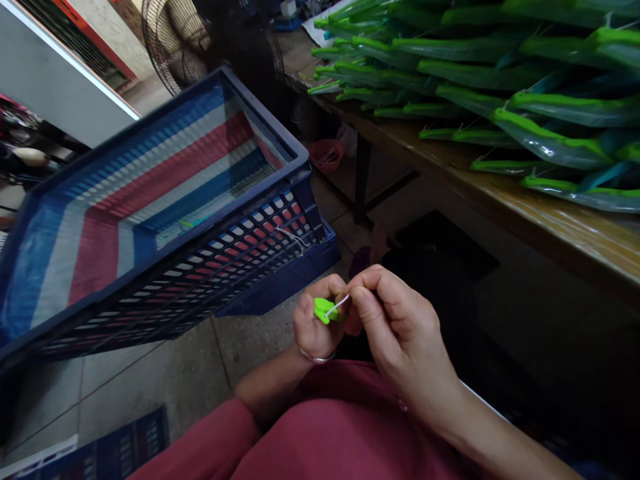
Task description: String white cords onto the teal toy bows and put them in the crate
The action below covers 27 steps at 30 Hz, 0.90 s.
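Note:
My left hand (316, 323) is closed around a small bright green piece (325, 311), whose far part is hidden in the fingers. From the green piece runs a short white string (338, 305). The string's other end is pinched between thumb and forefinger of my right hand (395, 317). Both hands meet close together above my lap, just right of the blue crate's lower corner. What exactly the green piece belongs to cannot be made out.
A big blue plastic crate (305, 157), lined with striped sheeting, stands tilted in view at left. Green-edged clear plastic items (545, 133) are piled on the wooden table (565, 227) at right. Behind are a fan (173, 43) and a red basin (326, 155) on the floor.

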### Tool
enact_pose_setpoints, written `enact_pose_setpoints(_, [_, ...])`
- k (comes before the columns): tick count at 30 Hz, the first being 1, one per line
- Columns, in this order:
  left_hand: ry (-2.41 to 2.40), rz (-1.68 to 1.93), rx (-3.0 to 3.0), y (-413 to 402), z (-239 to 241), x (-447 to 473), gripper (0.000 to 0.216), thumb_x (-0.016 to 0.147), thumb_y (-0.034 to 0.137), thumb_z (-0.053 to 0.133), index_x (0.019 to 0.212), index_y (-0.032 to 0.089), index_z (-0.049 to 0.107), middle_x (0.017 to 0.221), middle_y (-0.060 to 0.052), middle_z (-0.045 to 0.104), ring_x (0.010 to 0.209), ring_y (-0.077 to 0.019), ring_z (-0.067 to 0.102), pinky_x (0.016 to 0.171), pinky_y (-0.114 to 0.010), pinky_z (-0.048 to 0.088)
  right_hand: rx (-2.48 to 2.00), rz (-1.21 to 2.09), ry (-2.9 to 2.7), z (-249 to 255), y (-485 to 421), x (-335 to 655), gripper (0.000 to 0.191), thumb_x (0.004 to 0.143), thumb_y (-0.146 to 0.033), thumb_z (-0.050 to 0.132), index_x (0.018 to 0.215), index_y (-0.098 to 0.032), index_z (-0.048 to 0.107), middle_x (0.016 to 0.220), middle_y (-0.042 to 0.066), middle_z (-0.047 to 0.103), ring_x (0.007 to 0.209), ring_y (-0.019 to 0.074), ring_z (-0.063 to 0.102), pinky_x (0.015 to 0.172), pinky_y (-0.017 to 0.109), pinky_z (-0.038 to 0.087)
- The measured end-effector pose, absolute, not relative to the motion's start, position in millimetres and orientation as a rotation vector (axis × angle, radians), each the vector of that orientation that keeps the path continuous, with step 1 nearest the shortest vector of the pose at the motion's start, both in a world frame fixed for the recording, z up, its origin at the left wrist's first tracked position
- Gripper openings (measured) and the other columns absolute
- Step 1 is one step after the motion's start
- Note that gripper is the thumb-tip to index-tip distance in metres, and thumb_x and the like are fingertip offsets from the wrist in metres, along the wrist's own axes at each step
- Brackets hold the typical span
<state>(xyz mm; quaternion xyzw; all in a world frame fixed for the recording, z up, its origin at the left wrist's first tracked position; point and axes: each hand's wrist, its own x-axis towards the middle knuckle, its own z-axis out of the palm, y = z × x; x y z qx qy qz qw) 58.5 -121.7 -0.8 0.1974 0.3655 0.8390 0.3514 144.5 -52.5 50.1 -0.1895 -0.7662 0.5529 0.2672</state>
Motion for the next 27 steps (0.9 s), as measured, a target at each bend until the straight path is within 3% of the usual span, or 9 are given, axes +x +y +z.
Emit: enact_pose_setpoints(27, [0.955,2.130,0.562,-122.7,0.3,57.3,0.056,0.084,0.070,0.051,0.059,0.020,0.047,0.044,0.004,0.036,0.038,-0.0098,0.032,0.038,-0.022,0.029,-0.527,1.701,-2.006,52.8,-51.4,148.1,0.025,0.103,-0.028,0.050,0.082,-0.018,0.059,0.074,0.000,0.057,0.066,0.0114,0.054,0.061,0.025,0.043])
